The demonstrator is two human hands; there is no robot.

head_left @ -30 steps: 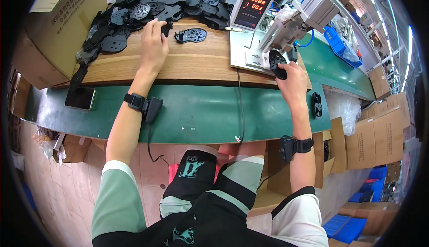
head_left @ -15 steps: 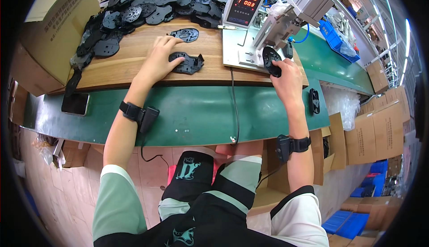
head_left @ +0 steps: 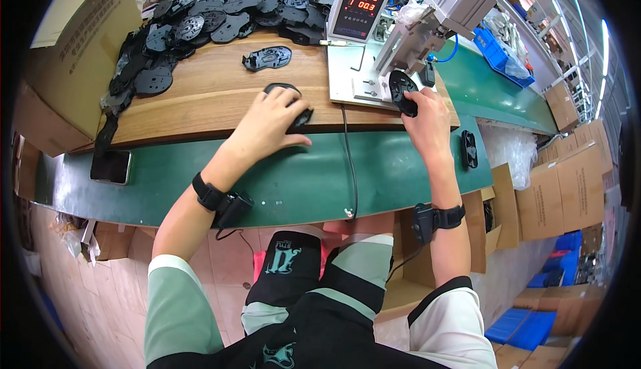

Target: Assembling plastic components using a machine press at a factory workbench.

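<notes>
My left hand (head_left: pixel 270 118) lies over a black plastic mouse shell (head_left: pixel 304 119) at the front edge of the wooden board. Its fingers curl over the shell and hide most of it, while the thumb sticks out toward me. My right hand (head_left: pixel 427 110) pinches the near edge of another dark mouse shell (head_left: pixel 400 90), which stands tilted at the metal press fixture (head_left: pixel 364 87). Just beyond my left hand, a black mouse base (head_left: pixel 268 58) rests on the board with its inner side up.
Many black shells (head_left: pixel 230 25) are heaped along the board's far side, beside a cardboard box (head_left: pixel 80 62). A display unit (head_left: pixel 360 7) with red digits stands by the press (head_left: pixel 454 8). A phone (head_left: pixel 111 167), a cable (head_left: pixel 348 162) and a small black part (head_left: pixel 469 149) lie on the green table.
My left hand has moved right and toward me, from beside the shell to over it; the shell looks turned. My right hand stays at the fixture with its shell.
</notes>
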